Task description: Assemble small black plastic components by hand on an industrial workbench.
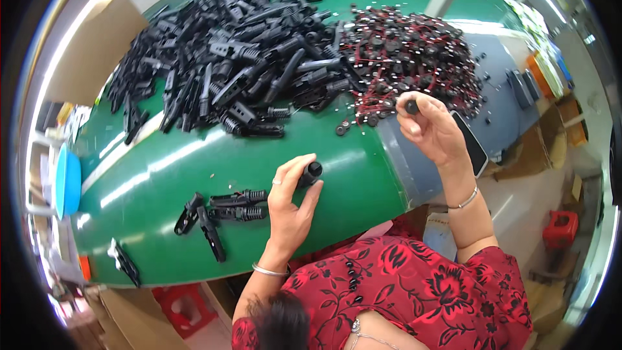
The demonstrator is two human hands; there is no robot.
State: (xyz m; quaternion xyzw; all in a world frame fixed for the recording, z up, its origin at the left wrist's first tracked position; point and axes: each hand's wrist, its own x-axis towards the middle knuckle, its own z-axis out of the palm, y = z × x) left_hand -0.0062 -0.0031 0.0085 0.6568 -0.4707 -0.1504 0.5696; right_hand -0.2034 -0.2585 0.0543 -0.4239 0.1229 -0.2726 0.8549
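My left hand is closed, thumb and fingers around a black plastic tube whose round open end faces up. It is held over the near part of the green tabletop. To the right and farther off, my right hand pinches a small round black part between thumb and fingertips. That hand is raised in front of a heap of small black discs with red wires and white ends. Several black plastic housings with ribbed ends lie on the table left of my left hand.
A tall pile of black plastic housings covers the far left of the table. Near my right wrist lies a dark-screened phone on the grey mat. A blue basin stands beyond the left edge; a red stool is at the right.
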